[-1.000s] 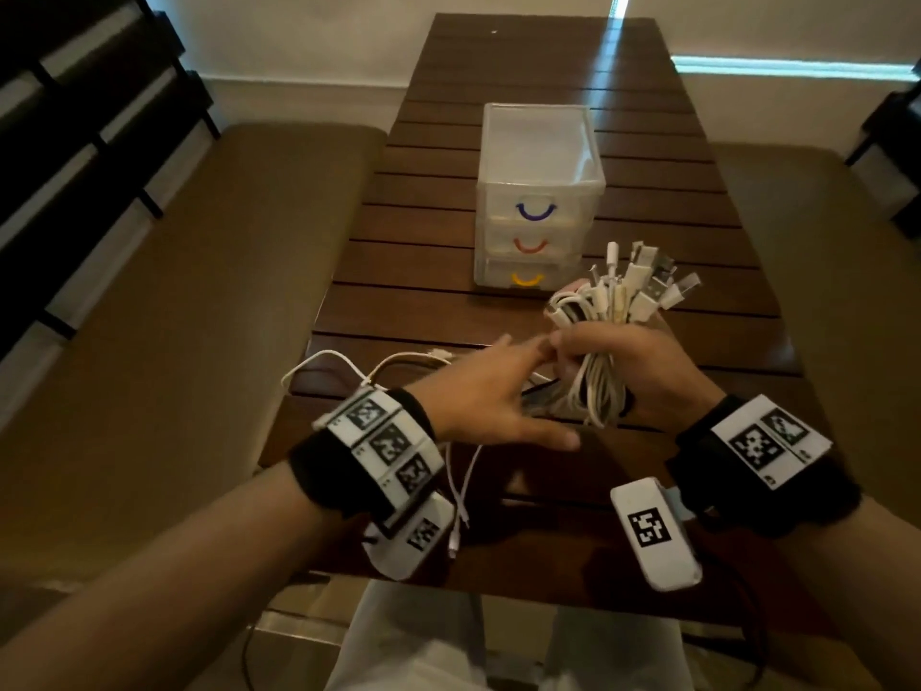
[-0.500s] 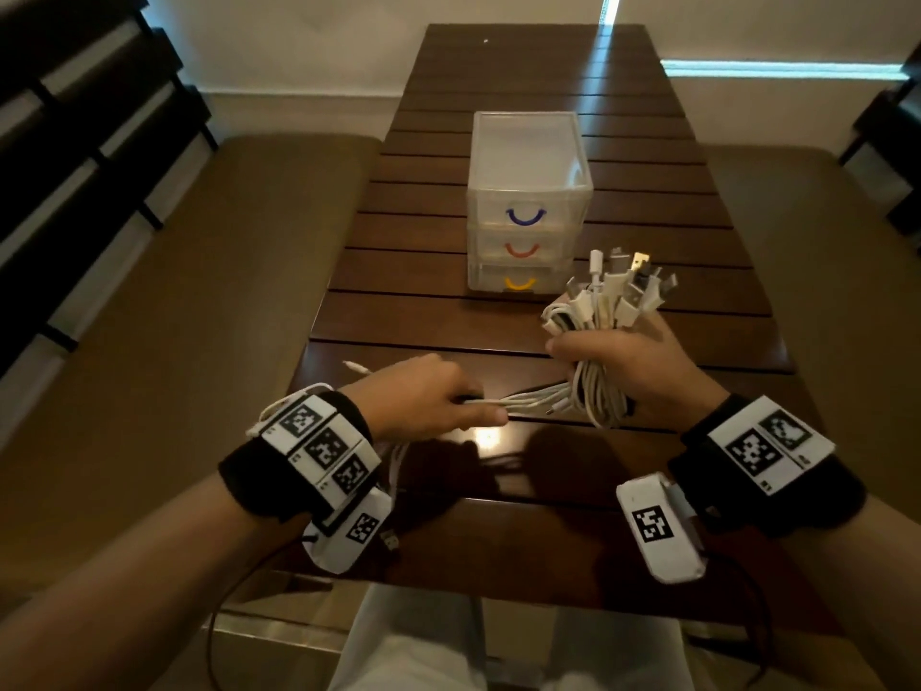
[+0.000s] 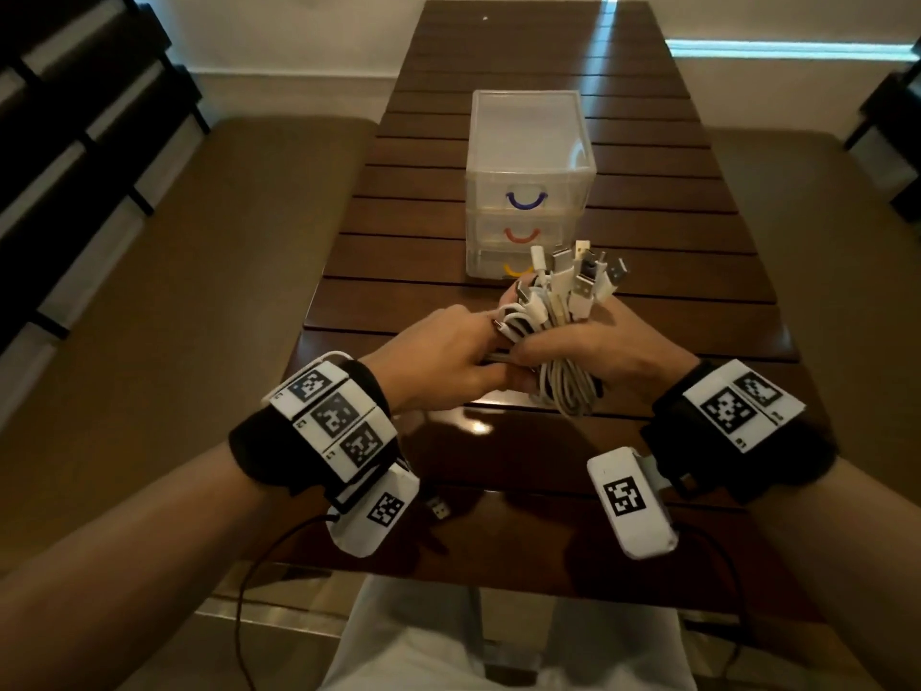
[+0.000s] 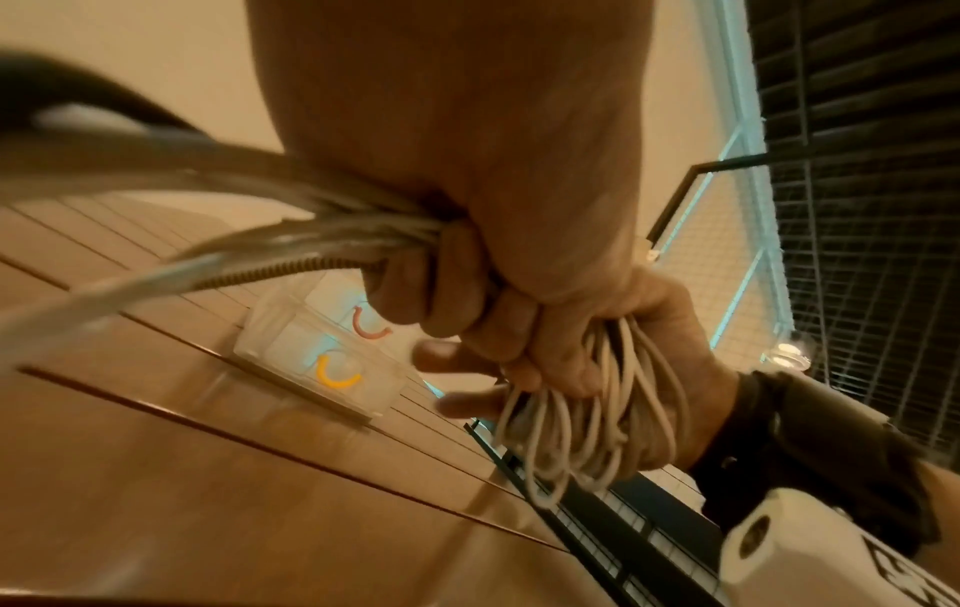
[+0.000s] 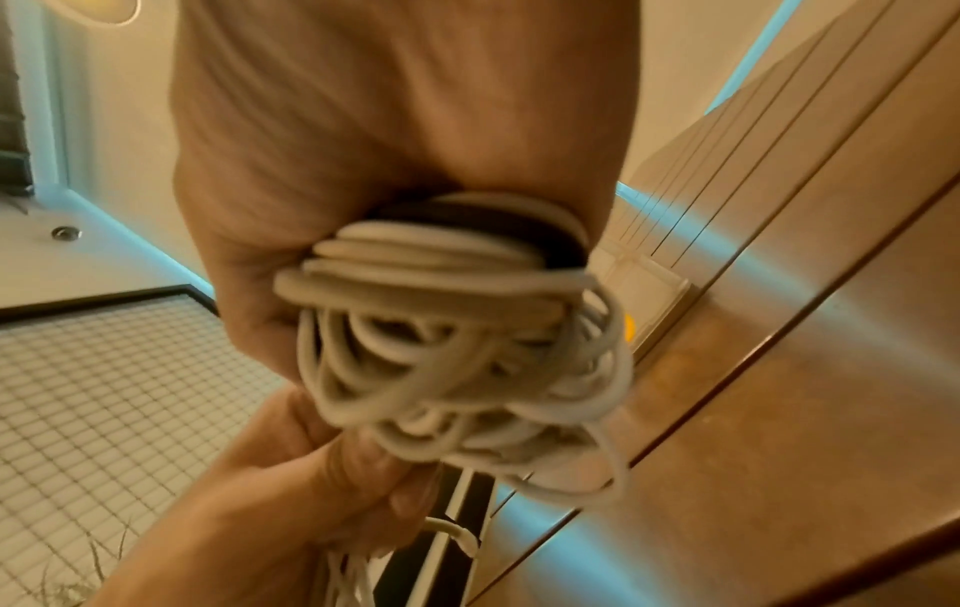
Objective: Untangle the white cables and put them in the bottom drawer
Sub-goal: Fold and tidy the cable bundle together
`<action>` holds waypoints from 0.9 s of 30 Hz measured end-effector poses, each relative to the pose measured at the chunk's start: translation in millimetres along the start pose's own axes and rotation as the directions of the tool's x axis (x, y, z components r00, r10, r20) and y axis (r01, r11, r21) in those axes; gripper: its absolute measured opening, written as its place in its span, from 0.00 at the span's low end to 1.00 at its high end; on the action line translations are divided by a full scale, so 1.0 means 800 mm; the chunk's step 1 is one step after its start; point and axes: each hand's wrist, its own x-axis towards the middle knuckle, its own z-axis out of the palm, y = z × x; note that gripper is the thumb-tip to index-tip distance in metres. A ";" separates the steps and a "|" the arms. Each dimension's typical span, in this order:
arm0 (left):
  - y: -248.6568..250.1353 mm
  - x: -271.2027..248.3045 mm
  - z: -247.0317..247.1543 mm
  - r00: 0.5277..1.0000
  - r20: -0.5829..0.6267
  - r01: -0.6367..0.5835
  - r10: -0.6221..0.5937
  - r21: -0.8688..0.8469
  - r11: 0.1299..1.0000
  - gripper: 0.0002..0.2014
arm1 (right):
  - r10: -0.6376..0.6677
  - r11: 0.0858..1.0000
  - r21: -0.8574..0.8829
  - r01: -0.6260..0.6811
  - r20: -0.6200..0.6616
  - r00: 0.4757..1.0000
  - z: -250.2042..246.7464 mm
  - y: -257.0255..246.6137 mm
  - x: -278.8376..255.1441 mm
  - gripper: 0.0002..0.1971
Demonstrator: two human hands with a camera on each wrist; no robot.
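Gripping happens with both hands at once over the near part of the table point(image 3: 413, 261). Furthest left of the pair, the left hand point(image 3: 438, 364) has its fingers curled round several white cable strands point(image 4: 332, 238) that run out of its fist toward the left wrist camera, blurred there. Just to its right and touching it, the right hand point(image 3: 598, 351) is closed round the bundle of white cables point(image 3: 558, 311), with the plug ends point(image 3: 583, 271) fanning up and away at the far side and the folded loops point(image 3: 565, 391) hanging out of the near side of the fist above the wood. From the right wrist the loops point(image 5: 457, 353) fill the middle of the view, with the left hand point(image 5: 291, 484) under them. Beyond the hands, at the middle of the table, stands the clear three-drawer unit point(image 3: 528, 137), all drawers pushed in; the bottom drawer point(image 3: 491, 264), with its yellow handle point(image 4: 336, 371), sits just behind the plug ends. One loose plug point(image 3: 438, 508) lies on the near table edge, beside the left wrist
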 end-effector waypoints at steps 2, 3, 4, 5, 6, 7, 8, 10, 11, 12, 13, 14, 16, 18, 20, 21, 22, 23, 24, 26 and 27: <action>-0.007 0.000 0.002 0.995 0.026 0.097 -0.096 -0.009 0.995 0.15 | 0.014 0.999 -0.046 -0.014 -0.005 1.000 0.004 -0.001 -0.002 0.14; -0.010 0.000 0.002 0.990 0.041 0.135 -0.134 -0.016 0.991 0.15 | 0.020 0.998 -0.051 -0.020 0.000 1.000 0.005 -0.001 -0.003 0.12; -0.012 0.001 0.002 0.986 0.049 0.161 -0.160 -0.023 0.987 0.16 | 0.026 0.998 -0.056 -0.025 0.006 1.000 0.007 -0.001 -0.003 0.10; -0.012 0.001 0.002 0.982 0.050 0.182 -0.180 -0.028 0.983 0.17 | 0.034 0.998 -0.050 -0.034 0.011 0.999 0.008 -0.001 -0.004 0.10; -0.013 0.002 0.001 0.979 0.047 0.199 -0.198 -0.022 0.980 0.18 | 0.050 0.998 -0.046 -0.049 0.015 0.999 0.009 -0.001 -0.004 0.10; -0.012 0.003 0.000 0.976 0.042 0.212 -0.212 0.008 0.977 0.20 | 0.066 0.997 -0.043 -0.065 0.027 0.997 0.009 0.000 -0.004 0.11; -0.011 0.005 -0.002 0.974 0.033 0.222 -0.225 0.063 0.973 0.22 | 0.082 0.996 -0.046 -0.080 0.039 0.996 0.010 -0.001 -0.003 0.11; -0.011 0.007 -0.005 0.972 0.002 0.229 -0.235 0.211 0.950 0.26 | 0.107 0.993 -0.057 -0.104 0.059 0.992 0.011 -0.001 0.000 0.11; -0.011 0.008 -0.007 0.973 -0.008 0.225 -0.231 0.271 0.936 0.27 | 0.119 0.991 -0.069 -0.115 0.065 0.991 0.012 0.000 0.001 0.11; -0.013 0.009 -0.008 0.975 -0.010 0.216 -0.224 0.306 0.927 0.29 | 0.132 0.988 -0.090 -0.124 0.081 0.988 0.013 0.000 0.002 0.11; -0.015 0.009 -0.009 0.977 -0.007 0.204 -0.213 0.320 0.925 0.30 | 0.142 0.985 -0.115 -0.130 0.103 0.985 0.014 0.000 0.003 0.10; -0.015 0.009 -0.011 0.979 0.005 0.192 -0.205 0.319 0.928 0.32 | 0.150 0.982 -0.134 -0.133 0.123 0.981 0.015 0.000 0.004 0.10; -0.015 0.009 -0.018 0.975 0.068 0.188 -0.213 0.269 0.945 0.37 | 0.155 0.980 -0.149 -0.135 0.132 0.979 0.015 -0.002 0.005 0.10; -0.019 0.007 -0.031 0.957 0.167 0.204 -0.239 0.201 0.958 0.38 | 0.149 0.979 -0.154 -0.131 0.110 0.983 0.012 -0.002 0.009 0.11; -0.027 0.003 -0.046 0.944 0.213 0.209 -0.254 0.212 0.955 0.28 | 0.152 0.977 -0.162 -0.137 0.081 0.985 0.008 0.001 0.011 0.12; -0.033 -0.001 -0.051 0.943 0.196 0.223 -0.269 0.227 0.948 0.24 | 0.151 0.979 -0.147 -0.140 0.066 0.986 0.005 0.005 0.012 0.13; -0.039 -0.005 -0.054 0.941 0.177 0.245 -0.287 0.227 0.943 0.23 | 0.150 0.982 -0.123 -0.143 0.052 0.987 0.003 0.009 0.013 0.14; -0.043 -0.008 -0.055 0.937 0.177 0.261 -0.301 0.215 0.941 0.22 | 0.148 0.984 -0.104 -0.143 0.045 0.988 0.003 0.014 0.013 0.16; -0.045 -0.011 -0.053 0.933 0.189 0.267 -0.305 0.200 0.943 0.22 | 0.141 0.986 -0.100 -0.136 0.041 0.989 0.002 0.018 0.013 0.18; -0.044 -0.014 -0.046 0.934 0.196 0.270 -0.300 0.165 0.949 0.21 | 0.116 0.985 -0.131 -0.112 0.024 0.993 0.006 0.023 0.012 0.15; -0.044 -0.016 -0.045 0.938 0.182 0.273 -0.296 0.142 0.951 0.21 | 0.097 0.985 -0.144 -0.096 0.002 0.995 0.008 0.025 0.011 0.14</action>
